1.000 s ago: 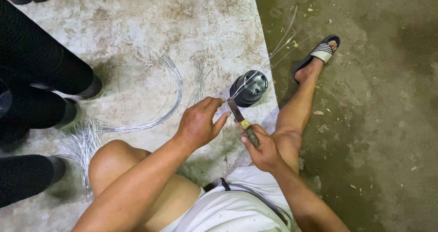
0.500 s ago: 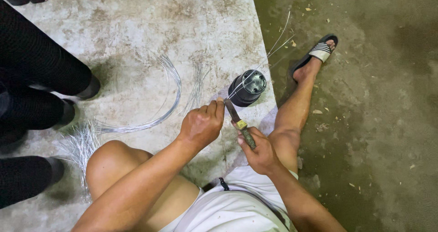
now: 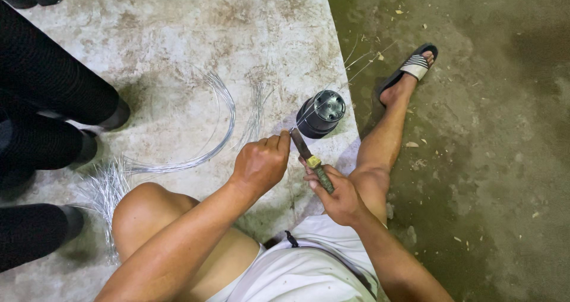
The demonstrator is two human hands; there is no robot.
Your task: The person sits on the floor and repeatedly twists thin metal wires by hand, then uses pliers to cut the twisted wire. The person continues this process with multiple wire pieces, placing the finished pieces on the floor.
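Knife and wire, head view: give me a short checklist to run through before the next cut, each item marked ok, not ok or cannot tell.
1. Right hand grips the knife by its handle: ok.
2. Left hand pinches the thin wire near the blade: ok.
3. Left fingertips away from the blade edge: cannot tell, they sit very close.
4. Black spool standing upright on the concrete slab: ok.
5. Bare knee away from the blade path: not ok, it lies right beside the knife hand.

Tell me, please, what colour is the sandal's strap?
White with dark stripes, on a black sandal, seen in the head view.
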